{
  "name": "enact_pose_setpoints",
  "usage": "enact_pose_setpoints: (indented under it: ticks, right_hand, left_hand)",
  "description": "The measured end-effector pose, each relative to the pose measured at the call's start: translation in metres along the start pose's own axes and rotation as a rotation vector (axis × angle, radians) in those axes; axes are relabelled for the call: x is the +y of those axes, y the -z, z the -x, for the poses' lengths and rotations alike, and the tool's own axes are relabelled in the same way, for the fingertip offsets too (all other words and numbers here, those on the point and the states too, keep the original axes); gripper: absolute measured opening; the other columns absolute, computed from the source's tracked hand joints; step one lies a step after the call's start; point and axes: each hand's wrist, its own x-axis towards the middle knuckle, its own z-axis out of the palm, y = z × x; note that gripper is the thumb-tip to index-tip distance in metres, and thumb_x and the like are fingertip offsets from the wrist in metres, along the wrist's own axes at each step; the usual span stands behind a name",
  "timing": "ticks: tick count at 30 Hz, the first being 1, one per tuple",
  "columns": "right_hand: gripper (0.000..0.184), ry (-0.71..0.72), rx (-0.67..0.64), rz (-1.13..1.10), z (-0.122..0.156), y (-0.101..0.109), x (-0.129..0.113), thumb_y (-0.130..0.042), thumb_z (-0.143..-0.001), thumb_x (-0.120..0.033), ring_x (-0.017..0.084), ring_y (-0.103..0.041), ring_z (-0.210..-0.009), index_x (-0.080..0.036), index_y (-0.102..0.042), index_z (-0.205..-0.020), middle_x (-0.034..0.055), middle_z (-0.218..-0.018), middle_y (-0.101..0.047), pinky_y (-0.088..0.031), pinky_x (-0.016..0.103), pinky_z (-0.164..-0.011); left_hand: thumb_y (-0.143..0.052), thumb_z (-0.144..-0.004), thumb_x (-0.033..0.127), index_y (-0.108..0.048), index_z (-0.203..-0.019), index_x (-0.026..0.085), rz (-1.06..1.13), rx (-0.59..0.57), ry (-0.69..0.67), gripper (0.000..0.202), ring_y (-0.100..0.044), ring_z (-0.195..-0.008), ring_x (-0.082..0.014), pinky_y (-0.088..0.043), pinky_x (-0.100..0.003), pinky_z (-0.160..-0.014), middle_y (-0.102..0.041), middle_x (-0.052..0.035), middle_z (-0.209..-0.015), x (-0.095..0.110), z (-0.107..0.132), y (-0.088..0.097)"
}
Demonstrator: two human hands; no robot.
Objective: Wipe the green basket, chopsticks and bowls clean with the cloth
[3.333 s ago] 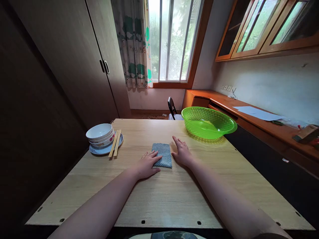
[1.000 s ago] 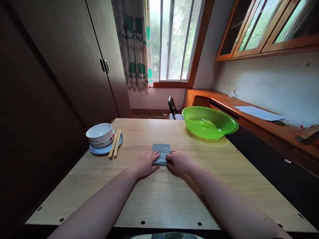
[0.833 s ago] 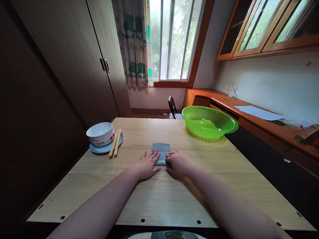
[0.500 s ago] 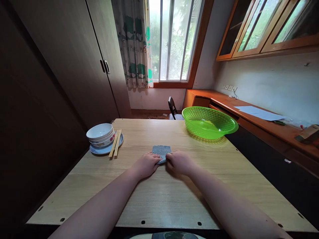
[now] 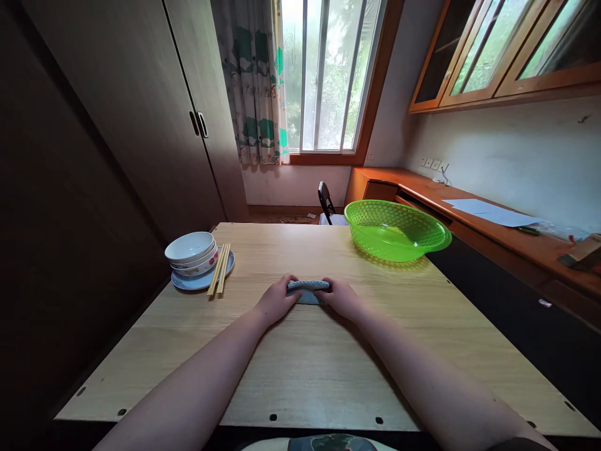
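A small blue-grey patterned cloth [image 5: 310, 294] is at the middle of the wooden table [image 5: 300, 369]. Its far edge is raised and bent over toward me, while the near part lies low against the tabletop. My left hand [image 5: 280, 299] pinches the cloth's left end between thumb and fingers. At the right end, my right hand [image 5: 342, 298] grips it the same way. Both forearms reach in from the near edge.
To the left, stacked bowls [image 5: 190, 247] stand on a blue-rimmed plate [image 5: 188, 283], with wooden chopsticks [image 5: 219, 269] leaning on its rim. A green plastic basin [image 5: 397, 235] sits at the far right corner. Behind the table stands a chair [image 5: 325, 197].
Both hands have shifted to the cloth's far corners and lifted that edge, bending it back toward me. Before, they rested at its nearer part while the cloth lay flat.
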Motion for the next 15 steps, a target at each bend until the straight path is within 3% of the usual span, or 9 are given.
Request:
enact_pose_setpoints:
  ticks: [4, 8, 15]
  right_hand:
    - [0.02, -0.046, 0.047, -0.042, -0.006, -0.008, 0.007, -0.057, -0.08, -0.032, 0.016, -0.06, -0.071, -0.017, -0.064, -0.092, 0.0032, -0.083, -0.069, -0.039, 0.024, -0.06]
    - [0.026, -0.089, 0.068, 0.02, -0.007, -0.012, 0.01, -0.06, -0.08, -0.033, 0.016, -0.062, -0.073, -0.017, -0.061, -0.101, 0.0051, -0.087, -0.07, -0.041, 0.025, -0.061]
    - [0.051, -0.106, 0.072, 0.183, -0.004, -0.011, 0.004, -0.06, -0.083, -0.034, 0.018, -0.064, -0.085, -0.016, -0.047, -0.129, 0.0069, -0.097, -0.068, -0.043, 0.027, -0.07]
  left_hand:
    - [-0.06, -0.076, 0.026, -0.045, -0.13, 0.02, -0.026, 0.065, 0.001, 0.056, -0.061, -0.105, -0.0226, -0.048, -0.035, -0.092, -0.063, -0.0084, -0.121, -0.006, -0.002, -0.005]
    - [-0.063, -0.075, 0.025, -0.033, -0.14, 0.02, -0.063, 0.074, 0.045, 0.071, -0.06, -0.11, -0.0247, -0.048, -0.038, -0.093, -0.061, -0.011, -0.123, -0.01, -0.003, -0.009]
    - [-0.063, -0.076, 0.023, -0.038, -0.137, 0.018, -0.124, 0.12, -0.011, 0.066, -0.055, -0.117, -0.0246, -0.044, -0.04, -0.101, -0.056, -0.0128, -0.128, -0.016, -0.004, -0.013]
